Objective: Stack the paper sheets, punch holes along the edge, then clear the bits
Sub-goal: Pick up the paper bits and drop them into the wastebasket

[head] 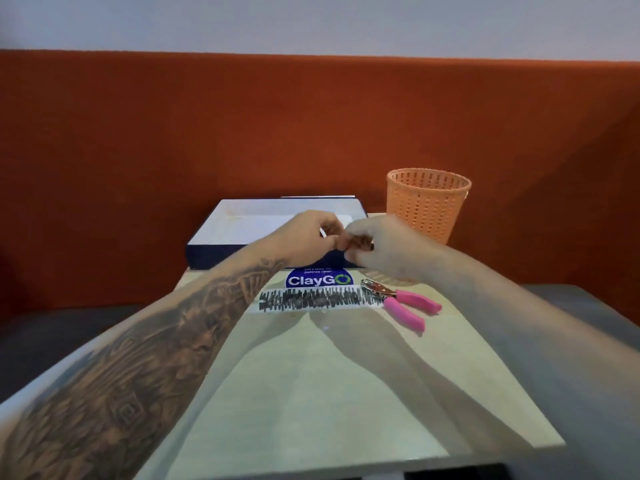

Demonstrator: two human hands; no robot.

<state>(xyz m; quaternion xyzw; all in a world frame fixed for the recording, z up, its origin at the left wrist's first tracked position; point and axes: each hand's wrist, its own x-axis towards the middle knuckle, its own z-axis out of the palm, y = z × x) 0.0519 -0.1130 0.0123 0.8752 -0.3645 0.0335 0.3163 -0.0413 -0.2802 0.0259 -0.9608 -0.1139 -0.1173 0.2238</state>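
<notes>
Both hands meet over the open box [242, 220], the left hand [308, 233] and right hand [377, 247] pinching something small I cannot identify, while the pink punch [398, 299] lies untouched, so punching seems not begun.

Near table [346, 393] half bare, box [242, 251] and basket [427, 206] blocking far edge, punch [398, 301] right

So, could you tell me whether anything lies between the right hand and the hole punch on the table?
Nothing visible does. The right hand hovers over the box, and the pink-handled hole punch lies in the open on the table just nearer than that hand, uncovered.
</notes>
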